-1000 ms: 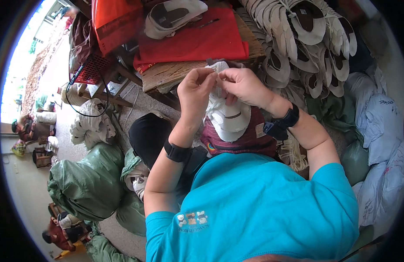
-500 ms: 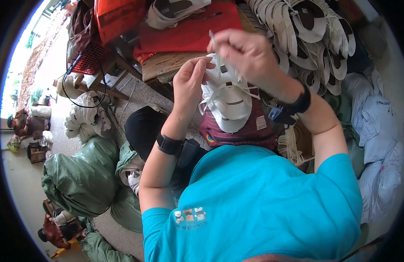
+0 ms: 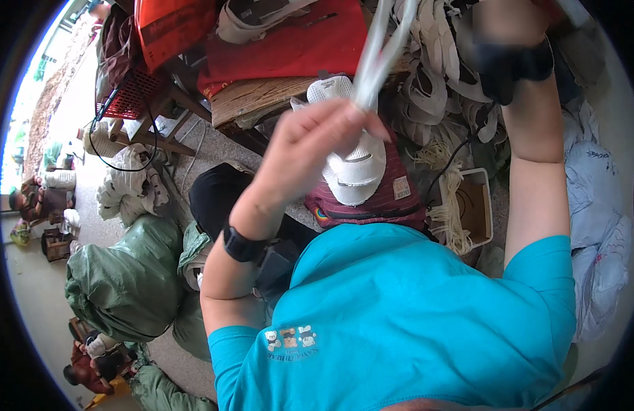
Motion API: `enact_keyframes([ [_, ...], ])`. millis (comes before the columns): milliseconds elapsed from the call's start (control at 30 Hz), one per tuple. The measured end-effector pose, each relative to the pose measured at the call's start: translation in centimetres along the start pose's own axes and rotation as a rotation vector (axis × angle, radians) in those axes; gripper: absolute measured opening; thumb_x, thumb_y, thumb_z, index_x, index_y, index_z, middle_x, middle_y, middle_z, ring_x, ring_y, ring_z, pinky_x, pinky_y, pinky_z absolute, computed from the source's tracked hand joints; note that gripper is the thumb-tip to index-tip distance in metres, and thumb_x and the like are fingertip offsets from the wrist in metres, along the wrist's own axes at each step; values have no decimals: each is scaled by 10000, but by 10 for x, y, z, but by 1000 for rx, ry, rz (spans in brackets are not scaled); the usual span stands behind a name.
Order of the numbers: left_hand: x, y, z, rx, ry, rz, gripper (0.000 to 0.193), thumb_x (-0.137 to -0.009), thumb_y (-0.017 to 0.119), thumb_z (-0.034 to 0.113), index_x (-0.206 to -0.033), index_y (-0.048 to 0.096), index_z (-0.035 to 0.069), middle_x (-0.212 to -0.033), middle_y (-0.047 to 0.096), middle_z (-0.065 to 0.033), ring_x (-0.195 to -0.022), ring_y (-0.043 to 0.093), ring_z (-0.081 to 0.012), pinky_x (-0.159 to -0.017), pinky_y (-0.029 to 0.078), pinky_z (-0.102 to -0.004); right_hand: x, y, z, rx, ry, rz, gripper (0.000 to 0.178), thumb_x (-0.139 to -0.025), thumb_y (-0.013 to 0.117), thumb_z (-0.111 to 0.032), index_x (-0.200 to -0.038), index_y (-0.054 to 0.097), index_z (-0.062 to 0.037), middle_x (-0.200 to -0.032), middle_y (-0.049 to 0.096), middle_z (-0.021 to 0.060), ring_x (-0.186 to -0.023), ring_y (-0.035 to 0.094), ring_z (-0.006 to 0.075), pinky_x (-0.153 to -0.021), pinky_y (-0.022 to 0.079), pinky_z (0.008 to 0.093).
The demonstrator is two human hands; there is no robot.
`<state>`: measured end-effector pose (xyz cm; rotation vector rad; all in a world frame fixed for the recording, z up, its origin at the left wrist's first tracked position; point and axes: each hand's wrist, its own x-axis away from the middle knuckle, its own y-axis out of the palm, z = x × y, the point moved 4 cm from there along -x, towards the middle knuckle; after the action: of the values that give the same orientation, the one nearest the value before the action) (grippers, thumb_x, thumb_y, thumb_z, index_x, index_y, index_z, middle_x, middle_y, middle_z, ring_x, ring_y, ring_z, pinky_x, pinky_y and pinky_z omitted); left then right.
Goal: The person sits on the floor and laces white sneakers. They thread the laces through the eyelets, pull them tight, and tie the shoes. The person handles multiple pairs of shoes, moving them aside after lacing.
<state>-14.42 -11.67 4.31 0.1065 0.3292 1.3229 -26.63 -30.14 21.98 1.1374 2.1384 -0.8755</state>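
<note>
I see the right hand (image 3: pixel 510 24) has swung well right of the maroon cloth (image 3: pixel 405 203) (grip too blurred to tell); above the shoe upper (image 3: pixel 358 177) on it, the left hand (image 3: pixel 317 140) pinches newly stretched lace (image 3: pixel 377 58), apparently mid-pull

The laces (image 3: pixel 371 72) and shoe upper (image 3: pixel 360 172) are white, the cloth (image 3: pixel 399 203) striped maroon

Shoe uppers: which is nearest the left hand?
The white upper over maroon cloth, partly hidden by the left hand; others are bunched rightward or on red cloth.
</note>
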Motion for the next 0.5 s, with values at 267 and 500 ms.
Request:
enact_keyframes([
  [267, -19, -38, 5, 228, 109, 342, 348, -1061, 481, 241, -1013, 673, -45, -670, 368, 64, -632, 348, -39, -635, 371, -231, 169, 81, 60, 251, 340, -694, 219, -873, 648, -227, -962, 662, -27, -704, 632, 149, -672, 666, 287, -635, 512, 411],
  [500, -24, -43, 0, 167, 96, 349, 344, -1063, 480, 239, -1027, 680, -39, -671, 355, 73, -628, 332, -33, -630, 366, -219, 232, 125, 74, 582, 154, -672, 186, -883, 623, -176, -1013, 575, -52, -702, 632, 114, -653, 658, 324, -587, 518, 423],
])
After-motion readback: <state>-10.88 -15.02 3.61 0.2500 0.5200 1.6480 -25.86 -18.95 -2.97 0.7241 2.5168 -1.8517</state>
